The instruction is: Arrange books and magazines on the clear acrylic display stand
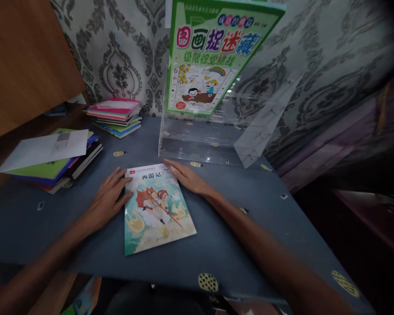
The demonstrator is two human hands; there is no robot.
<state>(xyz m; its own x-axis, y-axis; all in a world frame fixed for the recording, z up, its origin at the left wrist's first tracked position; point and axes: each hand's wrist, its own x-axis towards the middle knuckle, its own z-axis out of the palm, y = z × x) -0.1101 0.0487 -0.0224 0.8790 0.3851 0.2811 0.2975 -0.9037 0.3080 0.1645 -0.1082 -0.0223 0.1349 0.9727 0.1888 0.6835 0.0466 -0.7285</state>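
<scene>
A thin paperback book (157, 210) lies flat on the table, its cover showing a cartoon monkey figure with a staff and a red cape. My left hand (110, 197) rests along the book's left edge, fingers spread, with the fingertips at the cover's border. At the upper right corner of the book is my right hand (187, 176), its fingers stretched out and touching the top edge. Neither hand is wrapped around the book.
Behind the book stands a clear acrylic holder (197, 148) with a green picture book (200, 94) in it. Stacked books (116, 116) sit by the wall. Another pile (62, 168), topped by a white sheet (46, 148), lies left on the dark blue tablecloth (236, 258).
</scene>
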